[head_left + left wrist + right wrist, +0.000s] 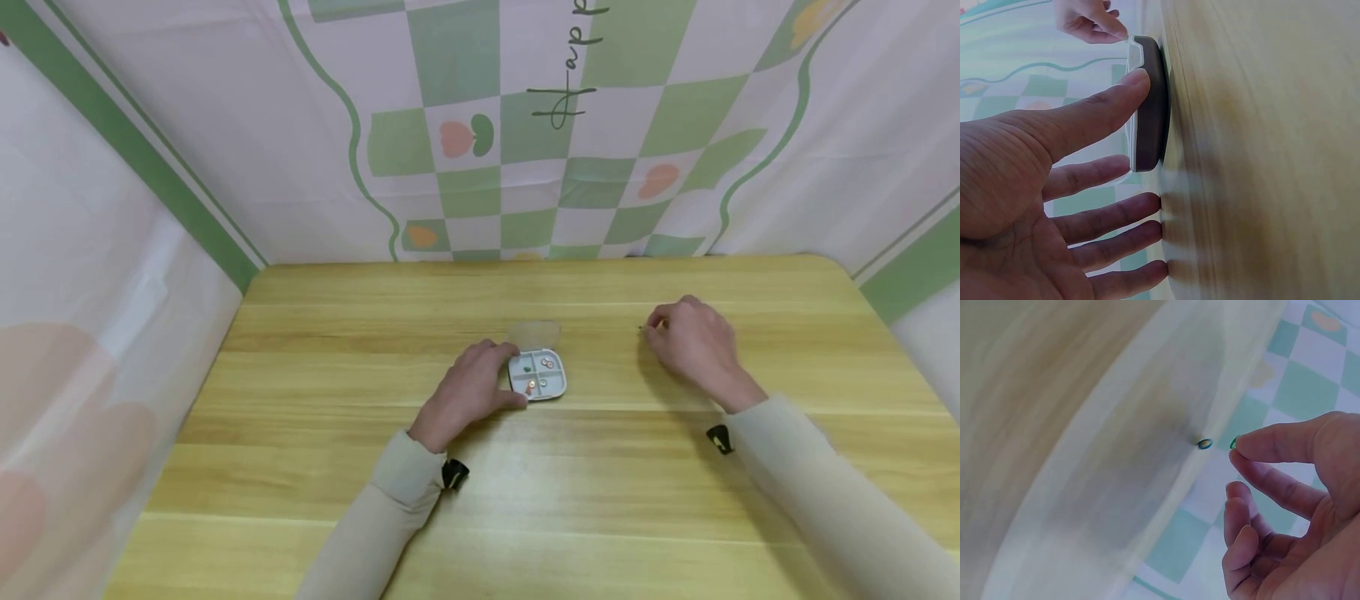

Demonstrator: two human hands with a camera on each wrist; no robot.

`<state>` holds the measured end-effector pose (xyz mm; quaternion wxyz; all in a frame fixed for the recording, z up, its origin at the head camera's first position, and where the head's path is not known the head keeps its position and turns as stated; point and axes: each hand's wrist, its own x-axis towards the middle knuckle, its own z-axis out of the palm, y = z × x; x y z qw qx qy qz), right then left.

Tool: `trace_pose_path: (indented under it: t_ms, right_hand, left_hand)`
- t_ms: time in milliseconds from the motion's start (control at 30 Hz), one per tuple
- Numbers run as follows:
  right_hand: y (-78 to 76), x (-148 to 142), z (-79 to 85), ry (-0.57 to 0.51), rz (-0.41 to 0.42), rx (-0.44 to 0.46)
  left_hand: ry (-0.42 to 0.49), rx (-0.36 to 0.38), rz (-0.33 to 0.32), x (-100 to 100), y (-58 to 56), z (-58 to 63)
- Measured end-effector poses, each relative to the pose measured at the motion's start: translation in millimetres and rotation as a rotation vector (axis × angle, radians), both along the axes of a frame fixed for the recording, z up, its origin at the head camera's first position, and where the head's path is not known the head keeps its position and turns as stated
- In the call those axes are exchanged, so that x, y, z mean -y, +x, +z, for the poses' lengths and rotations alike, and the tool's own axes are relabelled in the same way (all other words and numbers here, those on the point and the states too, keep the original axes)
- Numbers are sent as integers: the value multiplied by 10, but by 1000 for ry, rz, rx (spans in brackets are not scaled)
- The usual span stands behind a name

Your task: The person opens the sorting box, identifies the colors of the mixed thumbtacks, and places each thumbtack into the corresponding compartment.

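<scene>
A small pill box [537, 373] with a white four-part inside and dark outer shell lies open on the table, its clear lid [534, 334] folded back. Small ring-like pieces, some green and some coppery, sit in its compartments. My left hand [468, 383] grips the box's left side between thumb and forefinger; the other fingers are spread, as the left wrist view shows. Off to the right, my right hand [693, 340] pinches a tiny green ring [1233, 443] between thumb and forefinger. Close to those fingertips, a small blue ring [1204, 444] is on the table.
The wooden table [337, 467] ends at a back edge against a hanging cloth [525, 183] with green checks and hearts. More cloth [97, 275] hangs along the left side.
</scene>
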<state>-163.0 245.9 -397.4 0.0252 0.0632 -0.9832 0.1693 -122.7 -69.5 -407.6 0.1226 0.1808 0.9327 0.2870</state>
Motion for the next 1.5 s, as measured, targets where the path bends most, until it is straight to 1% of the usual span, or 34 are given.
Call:
trace_pose_path:
  t_ms: [367,800,1100,1333,1500]
  right_hand:
    - [147,214,103,-36,84,-45]
    - [269,509,149,-75,156,-155]
    - [333,707,126,-100,201,-167]
    - [367,867,94,-109,235,-141]
    - [383,983,68,-116,259,-138]
  left_hand:
    - [-7,1,2,-7,-5,11]
    - [-3,-5,1,-6,2,1]
    - [-6,-4,-6,-3,-2,5]
    - [-3,-16,-11,-1,-16,3]
    - [-6,-20,-14,-3,-15,2]
